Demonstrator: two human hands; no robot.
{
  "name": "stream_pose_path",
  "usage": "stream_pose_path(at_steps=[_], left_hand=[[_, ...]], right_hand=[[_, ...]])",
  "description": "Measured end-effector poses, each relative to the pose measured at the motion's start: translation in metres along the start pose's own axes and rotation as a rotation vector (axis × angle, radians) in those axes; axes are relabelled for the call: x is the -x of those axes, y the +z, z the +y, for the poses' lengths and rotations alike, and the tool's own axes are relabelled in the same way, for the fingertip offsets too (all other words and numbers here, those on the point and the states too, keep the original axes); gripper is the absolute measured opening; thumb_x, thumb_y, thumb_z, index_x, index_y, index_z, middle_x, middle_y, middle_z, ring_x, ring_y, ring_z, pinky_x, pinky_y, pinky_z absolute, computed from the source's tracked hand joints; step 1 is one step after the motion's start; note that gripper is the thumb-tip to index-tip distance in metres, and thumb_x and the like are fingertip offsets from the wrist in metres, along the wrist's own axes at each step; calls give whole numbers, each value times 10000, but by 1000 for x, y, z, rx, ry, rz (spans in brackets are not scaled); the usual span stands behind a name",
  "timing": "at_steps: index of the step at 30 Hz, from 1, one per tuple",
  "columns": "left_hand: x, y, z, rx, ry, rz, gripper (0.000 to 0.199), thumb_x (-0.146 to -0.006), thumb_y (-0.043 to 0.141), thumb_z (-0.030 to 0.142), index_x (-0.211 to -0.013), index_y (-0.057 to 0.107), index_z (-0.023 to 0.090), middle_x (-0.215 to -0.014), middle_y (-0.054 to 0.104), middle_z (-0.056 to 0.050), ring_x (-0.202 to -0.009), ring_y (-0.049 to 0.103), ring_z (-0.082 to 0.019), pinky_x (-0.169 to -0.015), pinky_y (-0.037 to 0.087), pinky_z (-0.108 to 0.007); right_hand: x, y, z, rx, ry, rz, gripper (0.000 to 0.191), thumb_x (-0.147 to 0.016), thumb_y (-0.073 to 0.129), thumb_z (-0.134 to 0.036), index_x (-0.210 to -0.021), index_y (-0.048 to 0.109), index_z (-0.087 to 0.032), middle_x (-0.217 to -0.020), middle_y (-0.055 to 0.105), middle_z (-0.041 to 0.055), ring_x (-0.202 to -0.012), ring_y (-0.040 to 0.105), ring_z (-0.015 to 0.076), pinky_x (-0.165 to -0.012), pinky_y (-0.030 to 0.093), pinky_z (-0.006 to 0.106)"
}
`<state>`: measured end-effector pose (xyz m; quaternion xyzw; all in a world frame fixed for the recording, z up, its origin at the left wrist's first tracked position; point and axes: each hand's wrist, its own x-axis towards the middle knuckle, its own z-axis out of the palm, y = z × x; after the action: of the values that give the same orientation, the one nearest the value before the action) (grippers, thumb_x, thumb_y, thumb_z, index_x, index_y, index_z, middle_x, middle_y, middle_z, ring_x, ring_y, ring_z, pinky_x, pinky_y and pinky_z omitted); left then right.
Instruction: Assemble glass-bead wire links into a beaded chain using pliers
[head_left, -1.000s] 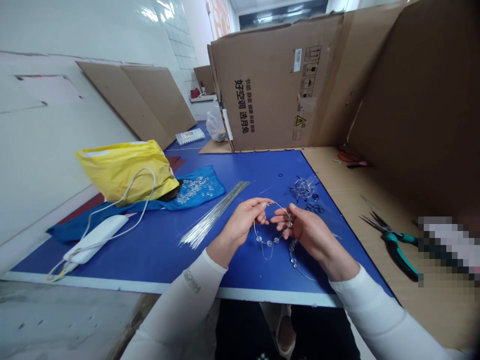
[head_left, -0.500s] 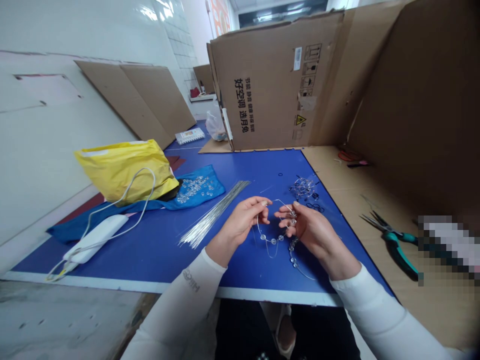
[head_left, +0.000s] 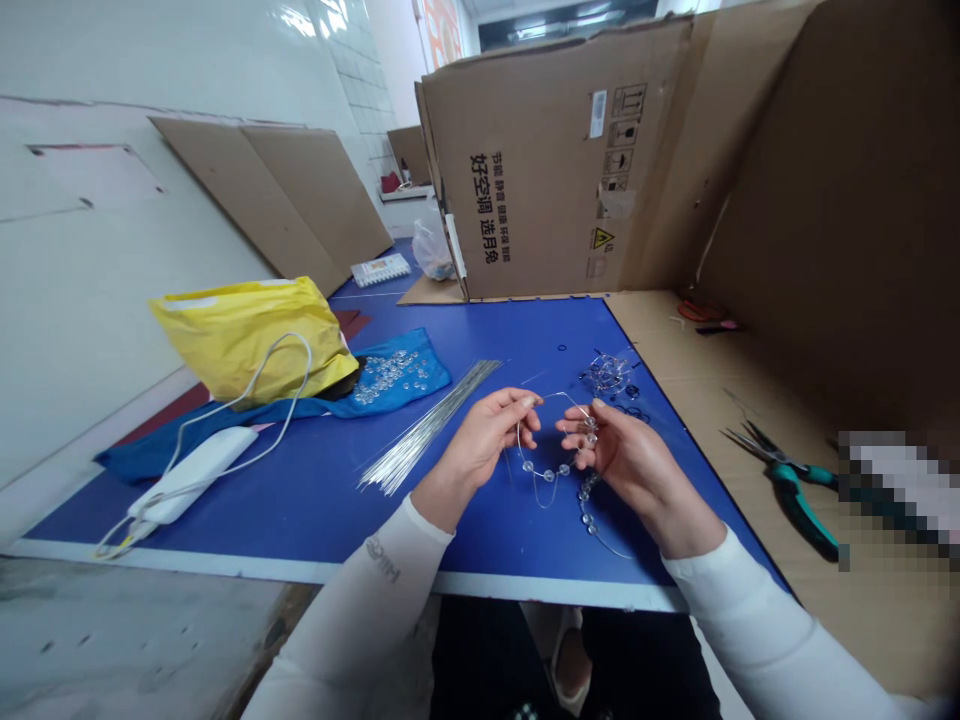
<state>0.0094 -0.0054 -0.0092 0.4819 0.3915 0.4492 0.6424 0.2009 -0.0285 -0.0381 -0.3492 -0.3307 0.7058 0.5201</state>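
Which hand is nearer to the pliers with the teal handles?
Right. The right hand is to the left of the pliers; the left hand is farther left, between the right hand and the wire bundle.

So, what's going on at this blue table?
A person is holding a clear-beaded wire loop above the blue table, the left hand pinching one side and the right hand holding the other. A bundle of wires lies to the left, with loose clear beads on a blue cloth beyond, and pliers lie to the right.
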Motion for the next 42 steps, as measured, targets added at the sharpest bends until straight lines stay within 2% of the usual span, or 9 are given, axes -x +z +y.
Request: stream_pose_path(at_steps=[9,17,21,25,27,29,33,37,42], left_hand=[[0,2,3,49,51,45,205,-805,748,308,-897,693,133,-631,580,19,-482,479,-74,-474,417,-225],[1,0,13,149,91,120,219,-762,791,280,-889,701,127,-608,542,35,-471,433,-53,-462,386,-200],[-1,-4,16,173,121,134,235,-760,798,280,-899,700,117,-611,532,36,-480,431,-52,-456,377,-191],[-3,-9,18,215,136,148,184,-786,771,250,-892,700,117,-617,530,32,-492,439,-52,-455,371,-179],[-4,-12,19,244,141,151,149,-803,752,226,-892,700,119,-627,539,28,-493,441,-48,-458,374,-174],[-5,-13,19,267,141,154,125,-821,730,211,-899,699,119,-635,543,27,-491,441,-44,-461,380,-171],[-6,-14,19,295,135,172,107,-840,709,199,-902,694,114,-639,536,30,-481,434,-41,-460,386,-171],[-6,-13,18,303,131,183,99,-842,707,192,-899,694,111,-645,534,25,-485,439,-43,-459,381,-170],[-6,-11,17,289,125,183,84,-863,678,183,-898,700,111,-647,536,18,-492,444,-48,-462,376,-173]], right_hand=[[4,6,-2,18,-13,72,328,-806,734,-490,-848,759,-166,-886,718,89,-736,646,171,-538,471,260],[7,3,-10,185,-190,237,372,-742,770,-521,-861,732,-171,-875,699,81,-765,630,184,-586,481,284],[6,-7,-17,387,-286,298,349,-714,767,-465,-881,719,-162,-746,639,21,-644,554,139,-558,431,270],[5,-21,-21,773,-352,342,250,-771,671,-412,-843,713,-176,-718,649,17,-613,526,140,-571,394,284],[5,-24,-22,1030,-352,292,195,-824,607,-354,-812,711,-190,-768,692,33,-670,576,160,-629,416,300],[6,-23,-20,1284,-327,175,171,-851,563,-277,-821,714,-202,-828,724,36,-727,616,174,-682,427,308],[6,-16,-11,1698,-270,-13,143,-864,591,-242,-872,731,-214,-901,732,47,-766,635,187,-683,406,301],[3,-14,2,1926,-322,-80,117,-858,606,-219,-850,721,-199,-853,717,56,-735,626,179,-653,375,297],[-1,-19,12,2066,-416,-82,206,-879,506,-141,-801,696,-152,-802,707,95,-673,603,175,-617,345,311]])
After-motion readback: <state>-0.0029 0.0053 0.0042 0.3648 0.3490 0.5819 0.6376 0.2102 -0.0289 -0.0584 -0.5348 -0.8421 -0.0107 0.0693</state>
